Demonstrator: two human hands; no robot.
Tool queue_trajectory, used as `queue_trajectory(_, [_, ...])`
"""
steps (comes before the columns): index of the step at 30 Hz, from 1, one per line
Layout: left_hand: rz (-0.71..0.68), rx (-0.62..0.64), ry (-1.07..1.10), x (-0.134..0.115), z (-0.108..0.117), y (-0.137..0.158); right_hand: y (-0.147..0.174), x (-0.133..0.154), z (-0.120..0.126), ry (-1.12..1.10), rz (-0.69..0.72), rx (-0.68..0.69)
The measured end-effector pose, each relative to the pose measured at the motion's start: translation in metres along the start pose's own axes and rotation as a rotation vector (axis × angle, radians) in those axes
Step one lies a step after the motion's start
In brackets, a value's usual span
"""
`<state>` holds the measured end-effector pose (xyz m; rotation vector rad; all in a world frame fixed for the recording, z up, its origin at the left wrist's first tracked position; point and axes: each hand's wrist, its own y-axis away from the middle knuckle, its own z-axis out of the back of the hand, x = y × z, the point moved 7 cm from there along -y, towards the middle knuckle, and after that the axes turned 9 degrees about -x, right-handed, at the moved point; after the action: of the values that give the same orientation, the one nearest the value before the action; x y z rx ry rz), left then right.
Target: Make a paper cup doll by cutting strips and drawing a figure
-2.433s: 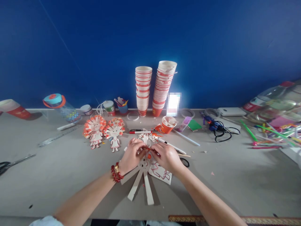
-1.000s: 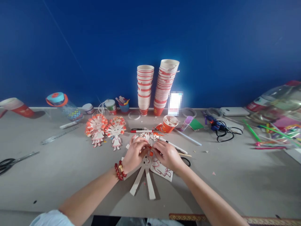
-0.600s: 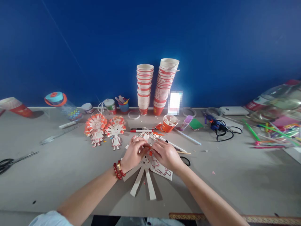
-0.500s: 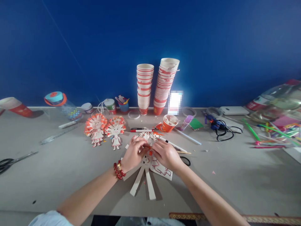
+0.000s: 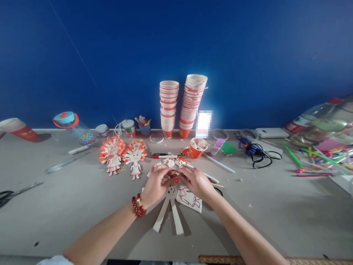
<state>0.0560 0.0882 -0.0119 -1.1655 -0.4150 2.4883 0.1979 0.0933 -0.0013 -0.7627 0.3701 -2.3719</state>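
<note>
A paper cup cut into strips (image 5: 171, 191) lies on the table in front of me, a face with dark eyes and a red mouth drawn on its round base. Two of its long strips point toward me. At its far side, my left hand (image 5: 157, 184), with red beads at the wrist, pinches a strip with an orange end. My right hand (image 5: 199, 183) meets it there, its bent fingers closed on the same strip. The exact grip is partly hidden by the fingers. By the right hand lies a white piece with a red-outlined drawing (image 5: 189, 198).
Paper scraps (image 5: 174, 162) and markers (image 5: 165, 156) lie beyond my hands. Two finished paper dolls (image 5: 135, 158) are to the left, scissors (image 5: 19, 192) farther left. Stacked cups (image 5: 168, 106) stand at the wall, a scrap-filled cup (image 5: 197, 150) before them. A glue gun (image 5: 252, 150) lies right.
The fingers of both hands have shifted a little at the far strip, the right fingers now arched over it. The view has tilted up slightly. The cut cup has stayed in place.
</note>
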Motion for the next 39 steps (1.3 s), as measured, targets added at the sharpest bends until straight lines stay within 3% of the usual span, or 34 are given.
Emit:
queue_trajectory(7, [-0.015, -0.075, -0.078, 0.0, 0.008, -0.001, 0.003, -0.027, 0.014, 0.013, -0.178, 0.128])
queue_trajectory(12, [-0.019, -0.156, -0.167, 0.012, 0.02, -0.009, -0.001, -0.034, 0.035, -0.009, -0.25, -0.01])
queue_trajectory(17, [-0.025, -0.11, -0.231, 0.017, 0.012, -0.012, 0.0, -0.035, 0.022, -0.085, -0.311, -0.073])
queue_trajectory(22, [-0.01, -0.082, -0.221, 0.015, 0.004, -0.013, 0.002, -0.029, 0.002, -0.019, -0.302, 0.009])
queue_trajectory(29, [0.053, -0.08, -0.125, 0.018, -0.001, -0.011, -0.001, -0.021, -0.003, -0.04, -0.29, 0.033])
queue_trajectory(39, [0.09, -0.123, 0.028, 0.014, 0.006, -0.015, -0.001, -0.007, 0.014, -0.17, -0.161, -0.132])
